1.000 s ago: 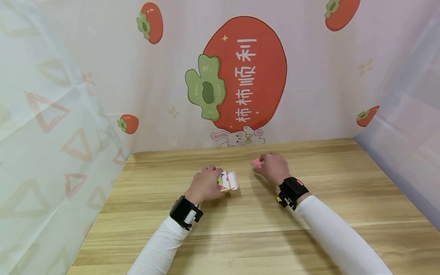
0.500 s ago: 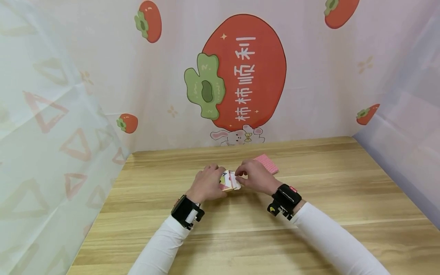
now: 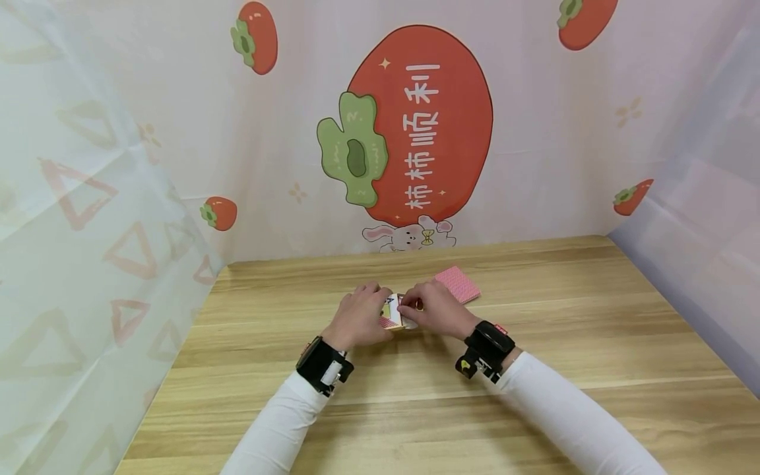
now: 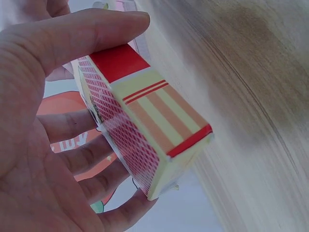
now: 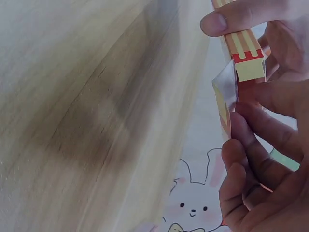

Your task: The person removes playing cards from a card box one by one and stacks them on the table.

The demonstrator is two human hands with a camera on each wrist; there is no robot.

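Note:
My left hand (image 3: 356,318) grips a playing card box (image 3: 390,313) above the middle of the table. In the left wrist view, the thumb lies along the narrow striped side of the box (image 4: 145,104), and the other fingers reach around the opposite side. The right hand (image 3: 442,310) has come up to the box's right end. There, in the right wrist view, its thumb and fingers pinch the white-lined end flap (image 5: 225,96), which stands out from the box. Just behind the right hand, a red-patterned deck of cards (image 3: 460,285) lies on the table.
The wooden table (image 3: 267,409) extends around both hands. A cloth backdrop (image 3: 516,198) with printed persimmons rises at the table's back edge. Further cloth (image 3: 77,277) hangs along the left side, and more at the right.
My right hand has let go of the deck at the back and moved left to the box, where it now pinches the end flap. The left hand stays nearly still with the box.

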